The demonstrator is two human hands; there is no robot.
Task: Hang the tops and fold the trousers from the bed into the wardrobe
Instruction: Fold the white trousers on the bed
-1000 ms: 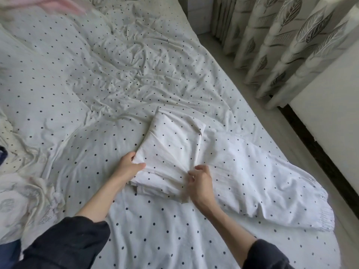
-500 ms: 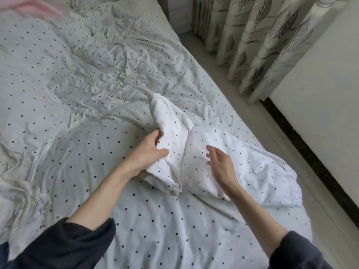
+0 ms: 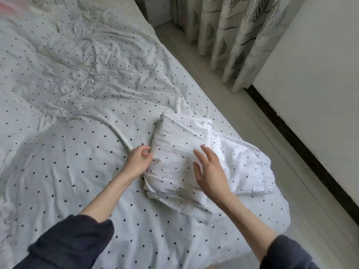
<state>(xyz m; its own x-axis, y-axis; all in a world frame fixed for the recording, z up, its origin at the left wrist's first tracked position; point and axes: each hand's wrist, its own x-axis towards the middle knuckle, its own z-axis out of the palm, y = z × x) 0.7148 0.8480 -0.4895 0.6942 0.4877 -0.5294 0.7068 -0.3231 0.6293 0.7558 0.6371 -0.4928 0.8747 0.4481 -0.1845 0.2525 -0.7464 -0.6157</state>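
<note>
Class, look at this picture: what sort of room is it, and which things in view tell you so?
Most likely a bedroom: a bed with a dotted sheet, leaf-print curtains down to the floor, and trousers being folded.

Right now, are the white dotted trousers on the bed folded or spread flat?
Partly folded: the trousers are doubled over, the elastic waistband end sticking out.
</note>
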